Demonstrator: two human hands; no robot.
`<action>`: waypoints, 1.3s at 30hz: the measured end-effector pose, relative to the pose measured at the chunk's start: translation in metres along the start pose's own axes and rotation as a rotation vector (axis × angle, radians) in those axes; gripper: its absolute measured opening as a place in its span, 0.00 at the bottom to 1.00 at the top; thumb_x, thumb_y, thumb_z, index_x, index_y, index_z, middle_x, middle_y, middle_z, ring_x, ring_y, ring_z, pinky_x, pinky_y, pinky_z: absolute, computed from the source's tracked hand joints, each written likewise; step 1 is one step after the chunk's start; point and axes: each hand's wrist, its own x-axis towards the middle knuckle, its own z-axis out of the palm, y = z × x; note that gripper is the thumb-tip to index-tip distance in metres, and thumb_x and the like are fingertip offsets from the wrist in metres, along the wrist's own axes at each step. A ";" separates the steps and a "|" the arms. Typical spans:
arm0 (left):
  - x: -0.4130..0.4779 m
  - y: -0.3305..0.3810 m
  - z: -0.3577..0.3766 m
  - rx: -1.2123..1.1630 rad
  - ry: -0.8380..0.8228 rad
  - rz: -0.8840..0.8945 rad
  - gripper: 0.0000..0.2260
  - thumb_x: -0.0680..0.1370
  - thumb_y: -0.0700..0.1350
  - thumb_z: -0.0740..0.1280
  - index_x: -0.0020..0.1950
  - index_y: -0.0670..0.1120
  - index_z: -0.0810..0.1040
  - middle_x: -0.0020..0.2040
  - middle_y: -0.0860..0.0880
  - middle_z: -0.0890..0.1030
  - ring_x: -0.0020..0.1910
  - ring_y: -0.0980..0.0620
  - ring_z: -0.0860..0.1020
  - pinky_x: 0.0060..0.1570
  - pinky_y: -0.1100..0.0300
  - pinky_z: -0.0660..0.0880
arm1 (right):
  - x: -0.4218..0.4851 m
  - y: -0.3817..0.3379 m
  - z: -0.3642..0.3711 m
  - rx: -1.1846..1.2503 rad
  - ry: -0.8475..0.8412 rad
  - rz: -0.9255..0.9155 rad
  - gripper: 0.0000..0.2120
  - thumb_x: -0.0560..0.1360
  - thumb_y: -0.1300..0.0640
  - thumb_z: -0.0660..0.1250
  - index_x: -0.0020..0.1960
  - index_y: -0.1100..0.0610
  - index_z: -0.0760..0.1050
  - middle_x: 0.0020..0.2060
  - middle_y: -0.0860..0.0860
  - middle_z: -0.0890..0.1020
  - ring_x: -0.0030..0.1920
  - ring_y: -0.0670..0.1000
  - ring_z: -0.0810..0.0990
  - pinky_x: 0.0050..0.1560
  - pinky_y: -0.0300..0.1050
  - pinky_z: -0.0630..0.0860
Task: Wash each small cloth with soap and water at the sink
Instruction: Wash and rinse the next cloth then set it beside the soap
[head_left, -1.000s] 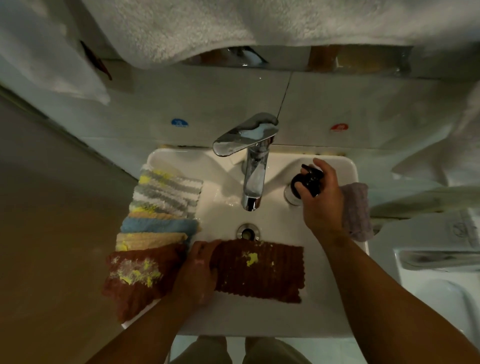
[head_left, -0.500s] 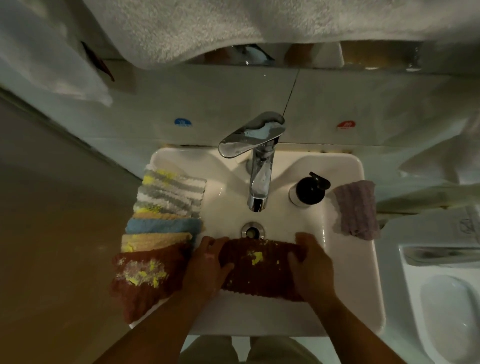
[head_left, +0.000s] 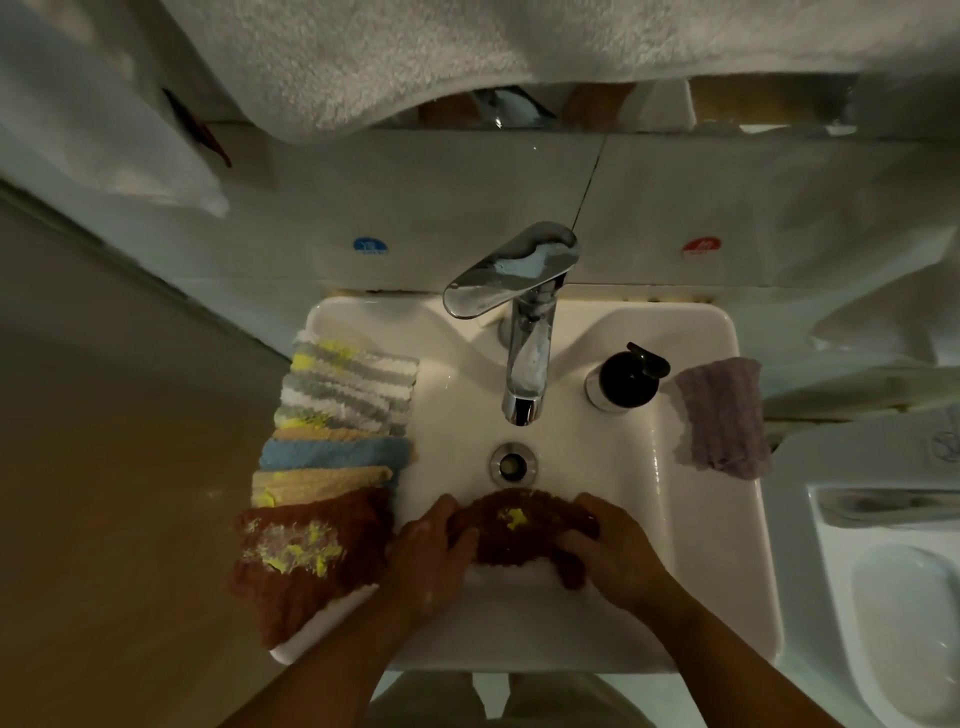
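Porcelain, white and glossy, is forming the round-cornered sink (head_left: 727, 519), and a ribbed brown cloth (head_left: 519, 535) is lying bunched at the near side of its basin, just near of the round metal drain (head_left: 513, 464), a yellow smear showing on its top fold. The left hand (head_left: 431, 556) is curling its fingers over the cloth's left end and the right hand (head_left: 615, 556) is gripping the right end; both ends are hiding under the palms. Bare basin is lying open between the drain and the chrome faucet (head_left: 524, 332), whose spout is hanging over the far half.

On the left rim a row of fluffy cloths (head_left: 343, 405) is overlapping: striped grey and white, blue, tan, then a brown one smeared yellow and drooping over the near-left edge. A dark pump bottle (head_left: 623, 382) is standing on the far-right ledge, just beside a waffle-textured mauve cloth (head_left: 722, 415) draping over the right rim.

A shaggy white towel (head_left: 467, 52) is hanging across the top, cut off by the frame.
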 end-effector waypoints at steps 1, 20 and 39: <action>-0.001 0.002 -0.001 -0.078 0.004 -0.009 0.05 0.82 0.48 0.65 0.49 0.53 0.70 0.44 0.50 0.80 0.44 0.52 0.79 0.46 0.54 0.77 | 0.000 -0.005 0.002 0.147 -0.013 0.006 0.04 0.76 0.61 0.71 0.45 0.56 0.76 0.37 0.56 0.82 0.37 0.54 0.83 0.42 0.50 0.82; -0.001 0.083 -0.008 -0.573 0.363 -0.042 0.03 0.85 0.48 0.61 0.52 0.53 0.72 0.43 0.51 0.81 0.39 0.58 0.80 0.38 0.66 0.75 | -0.004 -0.089 0.073 0.320 0.328 -0.106 0.12 0.84 0.49 0.59 0.50 0.52 0.78 0.39 0.48 0.84 0.40 0.44 0.83 0.46 0.51 0.81; -0.010 0.092 -0.010 -0.470 0.304 0.021 0.06 0.84 0.50 0.61 0.49 0.53 0.74 0.42 0.51 0.81 0.43 0.54 0.81 0.45 0.57 0.79 | 0.003 -0.083 0.067 0.237 0.274 -0.065 0.13 0.85 0.52 0.58 0.47 0.55 0.77 0.39 0.50 0.83 0.40 0.46 0.82 0.48 0.54 0.80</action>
